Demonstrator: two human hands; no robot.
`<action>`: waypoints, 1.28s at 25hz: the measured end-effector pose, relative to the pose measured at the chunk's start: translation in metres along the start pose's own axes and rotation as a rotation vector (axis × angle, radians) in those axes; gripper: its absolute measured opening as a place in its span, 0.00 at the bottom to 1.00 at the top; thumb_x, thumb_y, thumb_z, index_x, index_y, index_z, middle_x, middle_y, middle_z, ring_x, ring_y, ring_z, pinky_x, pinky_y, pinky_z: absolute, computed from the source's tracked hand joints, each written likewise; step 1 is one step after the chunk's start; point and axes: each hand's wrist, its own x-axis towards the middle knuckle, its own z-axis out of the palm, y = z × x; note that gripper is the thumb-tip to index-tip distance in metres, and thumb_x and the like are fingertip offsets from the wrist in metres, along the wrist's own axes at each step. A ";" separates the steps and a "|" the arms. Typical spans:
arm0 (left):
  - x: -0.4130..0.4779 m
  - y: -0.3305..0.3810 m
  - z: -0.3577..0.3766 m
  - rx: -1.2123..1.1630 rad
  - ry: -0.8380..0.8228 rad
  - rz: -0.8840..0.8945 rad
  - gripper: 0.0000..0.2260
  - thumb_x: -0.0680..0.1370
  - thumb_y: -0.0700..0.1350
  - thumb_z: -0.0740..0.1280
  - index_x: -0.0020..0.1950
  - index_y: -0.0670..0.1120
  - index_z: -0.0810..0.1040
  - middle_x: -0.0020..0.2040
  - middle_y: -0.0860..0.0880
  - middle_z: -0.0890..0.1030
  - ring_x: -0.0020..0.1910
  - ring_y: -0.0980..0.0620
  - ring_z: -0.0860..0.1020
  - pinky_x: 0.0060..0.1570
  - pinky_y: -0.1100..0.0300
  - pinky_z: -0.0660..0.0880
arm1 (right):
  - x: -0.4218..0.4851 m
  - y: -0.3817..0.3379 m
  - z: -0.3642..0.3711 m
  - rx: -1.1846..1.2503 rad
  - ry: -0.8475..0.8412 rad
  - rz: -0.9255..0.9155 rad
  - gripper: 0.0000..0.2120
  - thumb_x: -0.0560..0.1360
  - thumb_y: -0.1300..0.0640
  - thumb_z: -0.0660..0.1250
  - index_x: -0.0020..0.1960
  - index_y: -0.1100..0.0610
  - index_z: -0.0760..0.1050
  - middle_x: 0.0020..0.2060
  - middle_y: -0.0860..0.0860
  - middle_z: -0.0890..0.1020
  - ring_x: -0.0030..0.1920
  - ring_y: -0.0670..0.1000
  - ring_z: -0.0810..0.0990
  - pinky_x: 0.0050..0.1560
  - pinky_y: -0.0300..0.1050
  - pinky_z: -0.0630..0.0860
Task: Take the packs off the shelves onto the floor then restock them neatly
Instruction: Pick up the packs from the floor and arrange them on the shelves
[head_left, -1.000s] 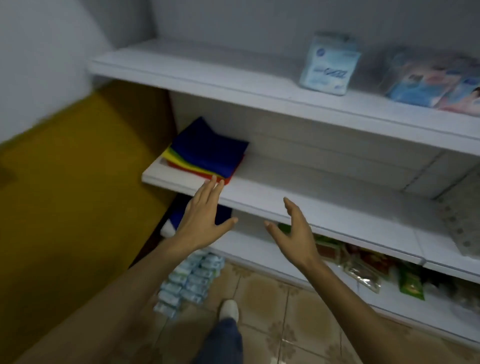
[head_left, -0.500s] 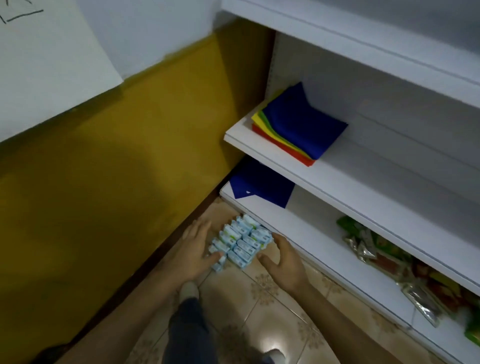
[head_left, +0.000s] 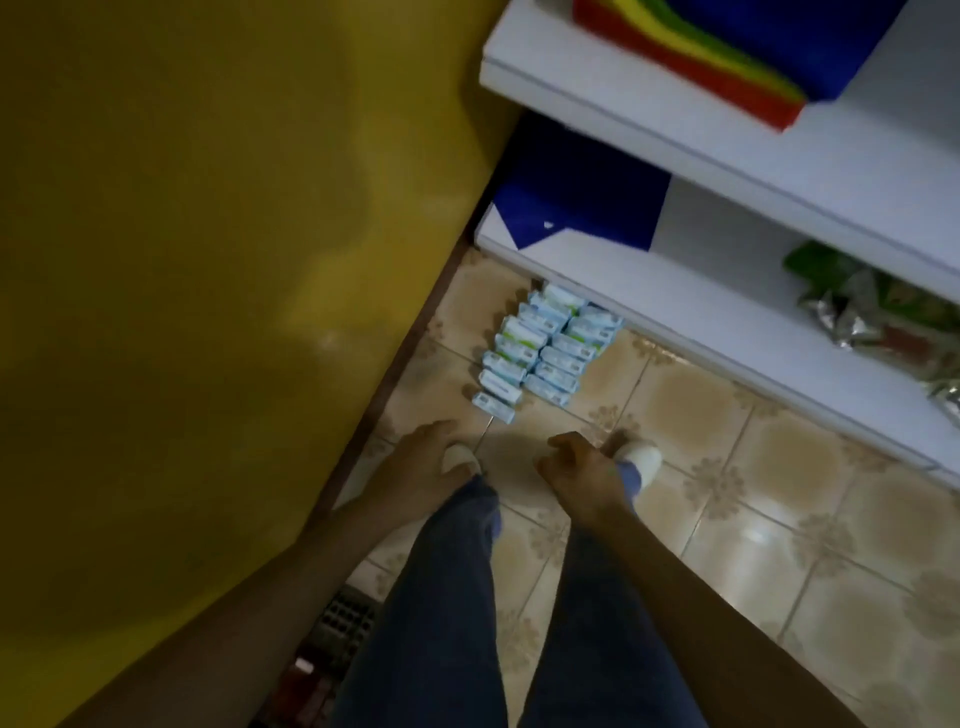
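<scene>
View straight down. Nearest: two legs in blue jeans (head_left: 441, 613), with both bare forearms reaching down on either side of them.

Left hand (head_left: 418, 470): fingers spread and relaxed, holding nothing, seen over the toe of the left white shoe (head_left: 460, 457).

Right hand (head_left: 584, 467): fingers loosely curled, also holding nothing, just left of the right white shoe (head_left: 641, 457). The frame is blurred here, so whether either hand touches the leg below it is uncertain.

Both hands are short of the packs and apart from each other.

Floor (head_left: 691, 405): beige patterned tile. A dark grate (head_left: 345, 623) sits at the foot of the yellow wall (head_left: 208, 260) on the left.

Packs (head_left: 545, 353): small pale blue-and-white packs, lying on the floor in two tidy side-by-side rows just ahead of the shoes. The far end of the rows meets the front edge of the bottom shelf (head_left: 675, 317).

Bottom shelf, white: a dark blue cloth (head_left: 576, 208) at its left end, and green and silver snack bags (head_left: 872, 312) to the right.

Upper shelf (head_left: 649, 124), white: a folded stack of coloured cloths (head_left: 727, 57) showing red, yellow, green and blue layers, partly cut off by the top edge.
</scene>
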 end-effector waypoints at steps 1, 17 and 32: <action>0.020 -0.009 0.011 -0.040 -0.070 -0.063 0.29 0.76 0.56 0.67 0.73 0.44 0.66 0.69 0.47 0.70 0.69 0.45 0.69 0.66 0.56 0.66 | 0.022 0.015 0.009 -0.010 -0.062 0.041 0.04 0.78 0.60 0.64 0.50 0.54 0.70 0.39 0.49 0.75 0.40 0.50 0.76 0.46 0.49 0.73; 0.445 -0.212 0.226 -0.218 -0.029 -0.556 0.28 0.79 0.62 0.57 0.63 0.39 0.74 0.57 0.42 0.80 0.53 0.43 0.78 0.42 0.55 0.72 | 0.450 0.135 0.149 -1.041 0.050 -0.370 0.21 0.78 0.43 0.62 0.62 0.58 0.71 0.52 0.57 0.80 0.53 0.59 0.80 0.42 0.46 0.66; 0.327 -0.165 0.136 -0.803 0.024 -0.268 0.16 0.74 0.37 0.62 0.59 0.50 0.71 0.51 0.50 0.80 0.53 0.48 0.78 0.49 0.55 0.77 | 0.347 0.095 0.057 -0.394 -0.012 -0.254 0.04 0.76 0.58 0.63 0.44 0.57 0.72 0.48 0.59 0.79 0.51 0.60 0.77 0.46 0.49 0.71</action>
